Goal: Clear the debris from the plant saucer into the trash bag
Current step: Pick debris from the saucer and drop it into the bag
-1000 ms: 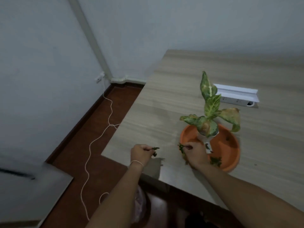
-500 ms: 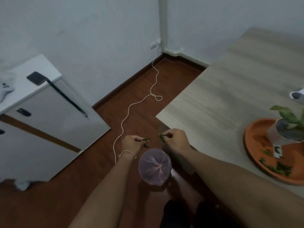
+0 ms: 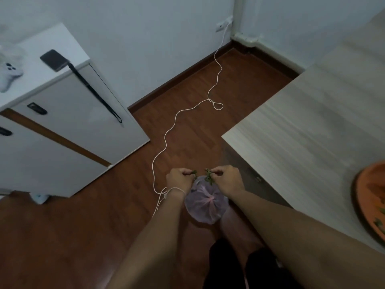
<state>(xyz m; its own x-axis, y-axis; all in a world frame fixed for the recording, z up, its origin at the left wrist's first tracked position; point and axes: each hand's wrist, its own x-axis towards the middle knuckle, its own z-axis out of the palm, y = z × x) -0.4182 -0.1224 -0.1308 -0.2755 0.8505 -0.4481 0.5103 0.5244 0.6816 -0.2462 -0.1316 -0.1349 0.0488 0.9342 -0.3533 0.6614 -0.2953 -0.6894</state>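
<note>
Over the floor, my left hand (image 3: pixel 179 180) pinches a small green leaf scrap (image 3: pixel 194 172). My right hand (image 3: pixel 228 179) pinches a larger sprig of green debris (image 3: pixel 208 177). Both hands hover just above the far rim of the pale pink trash bag (image 3: pixel 206 203), which stands open on the floor below them. The orange plant saucer (image 3: pixel 366 197) shows only partly at the right edge on the table, with a few green bits (image 3: pixel 380 224) still lying in it. The plant itself is out of view.
A light wood table (image 3: pixel 308 130) fills the right side. A white cabinet (image 3: pixel 62 113) stands at left with a dark phone (image 3: pixel 54 60) and a white controller (image 3: pixel 8 73) on top. A white cable (image 3: pixel 177 122) snakes across the brown floor to a wall socket (image 3: pixel 223 24).
Both hands carried the green scraps from the saucer off the table edge and down over the trash bag. My view swung left toward the floor, leaving the saucer at the right edge.
</note>
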